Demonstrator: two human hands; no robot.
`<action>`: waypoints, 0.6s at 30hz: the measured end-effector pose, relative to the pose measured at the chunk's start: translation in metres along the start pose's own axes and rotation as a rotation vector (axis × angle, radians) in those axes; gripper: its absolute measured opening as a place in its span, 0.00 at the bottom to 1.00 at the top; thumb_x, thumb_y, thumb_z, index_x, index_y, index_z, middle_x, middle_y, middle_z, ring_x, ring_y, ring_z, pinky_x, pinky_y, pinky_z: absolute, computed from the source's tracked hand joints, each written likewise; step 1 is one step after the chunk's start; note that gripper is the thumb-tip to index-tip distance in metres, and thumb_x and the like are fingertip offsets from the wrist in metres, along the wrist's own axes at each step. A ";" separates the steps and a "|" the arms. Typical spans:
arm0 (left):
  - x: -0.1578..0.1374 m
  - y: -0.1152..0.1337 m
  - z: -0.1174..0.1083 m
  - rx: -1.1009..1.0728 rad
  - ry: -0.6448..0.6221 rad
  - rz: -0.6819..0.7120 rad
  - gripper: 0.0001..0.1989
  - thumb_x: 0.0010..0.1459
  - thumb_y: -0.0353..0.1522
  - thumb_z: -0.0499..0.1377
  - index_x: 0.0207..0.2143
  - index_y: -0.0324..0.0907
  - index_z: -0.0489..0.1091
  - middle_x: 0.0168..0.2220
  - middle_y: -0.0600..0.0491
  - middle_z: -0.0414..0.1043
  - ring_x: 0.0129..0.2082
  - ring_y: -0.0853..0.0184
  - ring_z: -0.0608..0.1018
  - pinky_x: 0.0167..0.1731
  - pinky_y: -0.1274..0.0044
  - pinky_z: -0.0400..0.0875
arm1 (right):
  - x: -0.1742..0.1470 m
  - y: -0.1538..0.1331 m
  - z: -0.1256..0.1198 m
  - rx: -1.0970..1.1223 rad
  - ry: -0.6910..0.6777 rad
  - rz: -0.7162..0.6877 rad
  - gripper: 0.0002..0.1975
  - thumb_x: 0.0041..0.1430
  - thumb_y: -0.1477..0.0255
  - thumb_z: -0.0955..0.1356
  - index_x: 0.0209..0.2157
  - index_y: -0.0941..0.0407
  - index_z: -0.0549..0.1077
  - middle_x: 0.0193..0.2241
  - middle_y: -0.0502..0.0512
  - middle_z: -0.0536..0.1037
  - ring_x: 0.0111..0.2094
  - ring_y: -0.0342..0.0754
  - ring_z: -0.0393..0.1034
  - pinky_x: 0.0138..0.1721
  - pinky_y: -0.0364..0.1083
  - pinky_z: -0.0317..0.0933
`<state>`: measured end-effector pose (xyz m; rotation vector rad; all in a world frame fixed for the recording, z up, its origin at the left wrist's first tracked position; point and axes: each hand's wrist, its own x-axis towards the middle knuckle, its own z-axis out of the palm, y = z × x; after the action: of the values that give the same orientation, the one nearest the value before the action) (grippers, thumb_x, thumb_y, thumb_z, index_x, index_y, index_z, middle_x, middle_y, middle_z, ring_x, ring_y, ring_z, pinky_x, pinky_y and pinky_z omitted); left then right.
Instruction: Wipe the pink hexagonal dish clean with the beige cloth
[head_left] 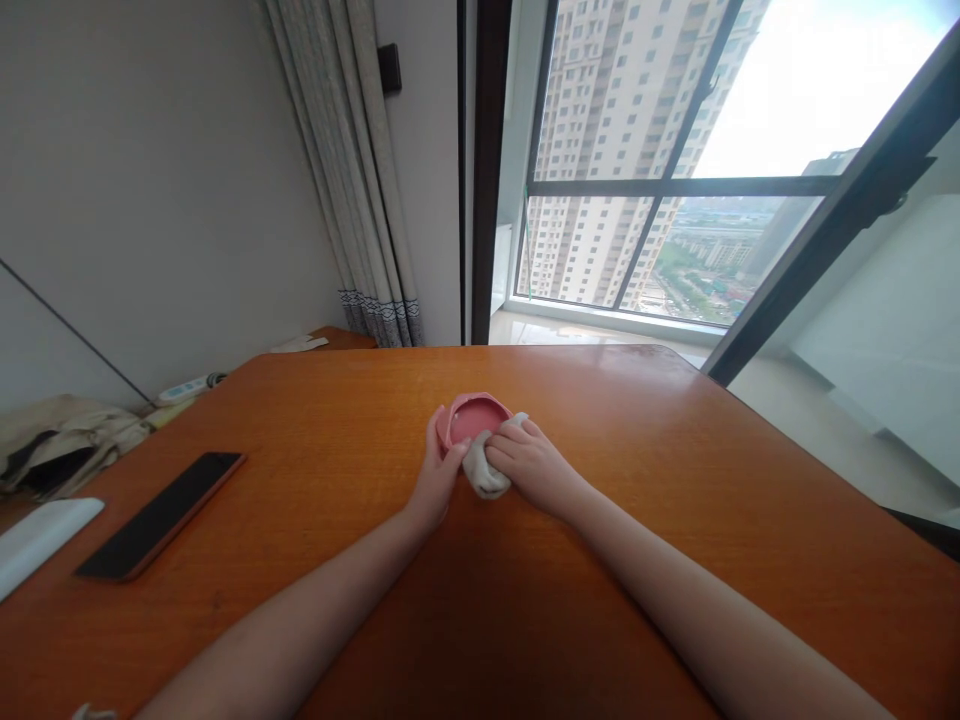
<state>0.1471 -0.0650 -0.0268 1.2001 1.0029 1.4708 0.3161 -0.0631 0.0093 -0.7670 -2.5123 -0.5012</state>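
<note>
Person's two bare hands over a wooden table (337, 420), as seen from beside it. Near the centre of the frame is a pink dish (474, 424), its hollow face turned upward and toward the lower edge; the rim looks nearly round, so I cannot single out a long axis. The left hand (436, 470) holds the dish at its left side, fingers along the outer wall, thumb at the near edge, the grip only as wide as the wall requires. The right hand (534, 462) has its fingers closed over a bunched pale cloth (487, 473), pressed to the dish's lower right edge; the cloth's long axis slants from lower centre toward upper right. Whether the dish touches the table I cannot tell. At lower left lies a dark flat phone (165, 513), slanting up to the right, with a white object (49, 540) just beside it.
</note>
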 end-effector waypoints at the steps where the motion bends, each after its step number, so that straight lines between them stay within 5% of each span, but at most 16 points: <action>1: 0.003 0.002 -0.004 0.055 0.000 0.041 0.31 0.53 0.35 0.57 0.59 0.44 0.52 0.63 0.49 0.52 0.63 0.62 0.56 0.61 0.71 0.51 | 0.000 0.002 -0.002 -0.008 -0.013 -0.003 0.09 0.65 0.73 0.60 0.33 0.56 0.69 0.33 0.54 0.73 0.38 0.47 0.60 0.39 0.47 0.49; 4: 0.009 0.008 -0.011 0.159 -0.055 0.121 0.32 0.52 0.35 0.58 0.59 0.43 0.54 0.63 0.48 0.52 0.63 0.61 0.55 0.62 0.71 0.47 | -0.002 0.005 -0.005 -0.043 -0.025 0.000 0.08 0.65 0.74 0.59 0.35 0.56 0.69 0.35 0.55 0.73 0.40 0.48 0.61 0.39 0.47 0.49; 10: -0.002 0.011 -0.003 0.104 -0.063 0.038 0.37 0.53 0.40 0.59 0.62 0.46 0.46 0.65 0.49 0.45 0.64 0.62 0.53 0.60 0.71 0.51 | -0.006 0.006 0.004 -0.066 0.002 -0.027 0.09 0.64 0.74 0.60 0.32 0.56 0.69 0.30 0.53 0.73 0.38 0.48 0.61 0.38 0.48 0.49; 18: 0.003 0.004 -0.008 0.090 -0.049 0.094 0.29 0.54 0.37 0.57 0.57 0.43 0.54 0.60 0.47 0.56 0.60 0.60 0.60 0.60 0.68 0.53 | 0.000 0.002 -0.005 -0.055 -0.023 0.025 0.08 0.65 0.74 0.59 0.38 0.57 0.69 0.39 0.56 0.73 0.42 0.49 0.61 0.41 0.48 0.50</action>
<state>0.1386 -0.0627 -0.0239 1.3579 1.0004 1.4750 0.3193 -0.0642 0.0139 -0.8290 -2.5161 -0.5582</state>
